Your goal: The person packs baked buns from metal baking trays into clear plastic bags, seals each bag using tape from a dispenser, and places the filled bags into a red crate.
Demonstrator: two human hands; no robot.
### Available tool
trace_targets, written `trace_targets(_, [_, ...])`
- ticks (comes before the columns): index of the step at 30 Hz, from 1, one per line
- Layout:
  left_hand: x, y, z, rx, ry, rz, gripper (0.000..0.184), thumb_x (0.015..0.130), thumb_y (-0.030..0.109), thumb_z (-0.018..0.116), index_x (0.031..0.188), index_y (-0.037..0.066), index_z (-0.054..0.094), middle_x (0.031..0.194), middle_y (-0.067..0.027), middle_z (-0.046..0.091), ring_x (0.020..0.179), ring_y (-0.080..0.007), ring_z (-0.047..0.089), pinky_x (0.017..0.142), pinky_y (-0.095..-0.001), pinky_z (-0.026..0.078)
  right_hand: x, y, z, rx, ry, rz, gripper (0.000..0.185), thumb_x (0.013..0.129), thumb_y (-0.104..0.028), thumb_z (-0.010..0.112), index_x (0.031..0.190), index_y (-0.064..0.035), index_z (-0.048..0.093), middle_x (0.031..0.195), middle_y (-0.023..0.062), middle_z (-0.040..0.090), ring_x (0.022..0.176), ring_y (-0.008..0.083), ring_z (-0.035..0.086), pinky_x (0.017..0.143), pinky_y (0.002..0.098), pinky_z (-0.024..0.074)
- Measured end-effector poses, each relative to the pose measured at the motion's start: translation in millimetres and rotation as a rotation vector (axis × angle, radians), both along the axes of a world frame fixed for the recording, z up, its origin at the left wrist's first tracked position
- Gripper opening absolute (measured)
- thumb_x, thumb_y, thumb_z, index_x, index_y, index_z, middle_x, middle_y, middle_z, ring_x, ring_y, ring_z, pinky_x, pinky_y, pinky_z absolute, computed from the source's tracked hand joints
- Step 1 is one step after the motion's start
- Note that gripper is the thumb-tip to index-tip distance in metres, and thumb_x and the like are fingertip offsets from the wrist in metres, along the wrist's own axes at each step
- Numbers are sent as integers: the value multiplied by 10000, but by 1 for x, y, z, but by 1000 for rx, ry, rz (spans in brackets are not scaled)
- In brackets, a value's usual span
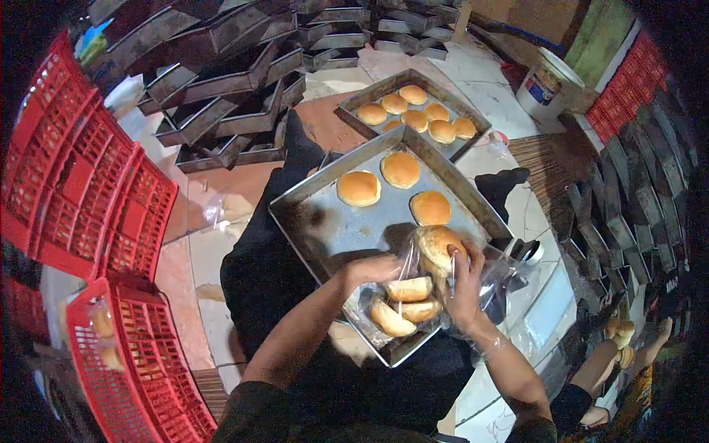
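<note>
My right hand (465, 292) grips a golden-topped bun (439, 246) over the near corner of a metal baking tray (306, 244), which rests across my lap. A clear plastic bag (378, 325) hangs below it, with several buns (391, 317) inside, their pale sides showing. At the bag's mouth my left hand (377, 269) is closed on the plastic; its fingertips are partly hidden. Three loose buns (358, 189) sit farther up the tray. More clear plastic lies beside my right hand and wrist.
Behind the lap tray, a second tray (476, 131) on the tiled floor holds several buns. Red crates (111, 170) stand at left. Stacked dark pans (199, 111) line the back and right. A white bucket (546, 85) stands back right. Another person's hands (594, 417) appear lower right near buns.
</note>
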State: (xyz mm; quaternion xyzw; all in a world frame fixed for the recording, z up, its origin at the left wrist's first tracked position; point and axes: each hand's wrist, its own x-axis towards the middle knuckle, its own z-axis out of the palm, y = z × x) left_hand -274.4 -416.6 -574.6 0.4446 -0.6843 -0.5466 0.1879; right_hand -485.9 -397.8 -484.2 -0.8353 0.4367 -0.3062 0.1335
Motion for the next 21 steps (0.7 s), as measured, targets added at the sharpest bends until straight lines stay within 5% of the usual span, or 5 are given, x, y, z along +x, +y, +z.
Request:
trace_targets(4, [5, -1, -2, 238, 378, 732, 307, 923, 284, 451, 910, 7, 582, 874, -107, 588, 852, -176, 513, 751, -352, 412, -6, 6, -6, 79, -93, 159, 638, 654, -86, 720, 1202, -59, 395, 1264, 270, 332, 1142, 444, 375, 940, 450, 393])
trace_targets(8, [-23, 10, 66, -568, -108, 1295, 254, 816, 222, 575, 961, 16, 546, 899, -168, 556, 920, -324, 478, 818, -412, 377, -8, 11, -5, 95, 60, 239, 655, 642, -127, 723, 1206, -36, 402, 1256, 229, 376, 1126, 395, 396, 952, 431, 354])
trace_targets(10, [-56, 35, 95, -991, 14, 549, 315, 748, 248, 625, 960, 34, 531, 929, -151, 533, 925, -328, 483, 789, -429, 384, -2, 17, -7, 70, 26, 112, 637, 645, -131, 734, 1170, 11, 402, 1163, 204, 439, 1093, 381, 415, 946, 426, 351])
trace_targets(11, [-90, 60, 160, -564, -75, 566, 410, 661, 277, 673, 974, 42, 549, 984, -138, 539, 966, -322, 477, 821, -428, 375, 3, 19, -11, 77, 31, 118, 637, 645, -131, 734, 1170, 11, 402, 1163, 204, 439, 1093, 381, 415, 946, 426, 351])
trace_targets(21, [-190, 105, 150, -811, -68, -134, 316, 674, 185, 631, 970, 86, 579, 1046, -45, 508, 1044, -232, 442, 976, -517, 219, 37, 6, -40, 36, -111, -158, 656, 615, -154, 749, 1163, -33, 411, 1077, 220, 403, 985, 400, 441, 842, 444, 397])
